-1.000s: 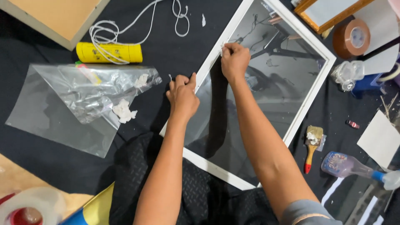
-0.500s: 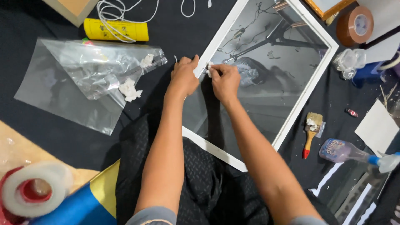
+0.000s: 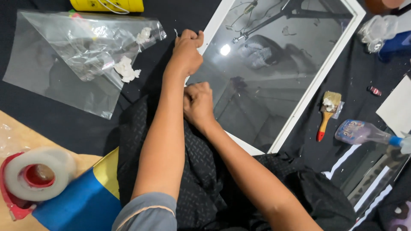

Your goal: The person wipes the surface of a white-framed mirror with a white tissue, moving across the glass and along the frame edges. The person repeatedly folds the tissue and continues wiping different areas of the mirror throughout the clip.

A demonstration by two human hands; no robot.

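Observation:
A white-framed glass panel [image 3: 317, 82] lies tilted on black cloth, and its glass [image 3: 278, 85] mirrors the room above. My left hand [image 3: 188, 50] is closed around the frame's left rail near its upper end, thumb on top. My right hand [image 3: 198, 102] is a fist lower on the same rail and hides that stretch of it. Whether anything thin is pinched in the fist cannot be seen. Both forearms reach in from the bottom over a dark patterned garment [image 3: 201, 179].
A clear plastic bag [image 3: 72, 55] with white crumpled scraps [image 3: 126, 68] lies at left, below a yellow spool [image 3: 107, 4]. A tape roll [image 3: 36, 173] sits bottom left. To the right are a paintbrush [image 3: 327, 113], a spray bottle [image 3: 364, 132] and white paper [image 3: 398, 107].
My right hand slid down the frame's left rail from above my left hand to below it. My left hand stayed gripping the rail. The view moved closer.

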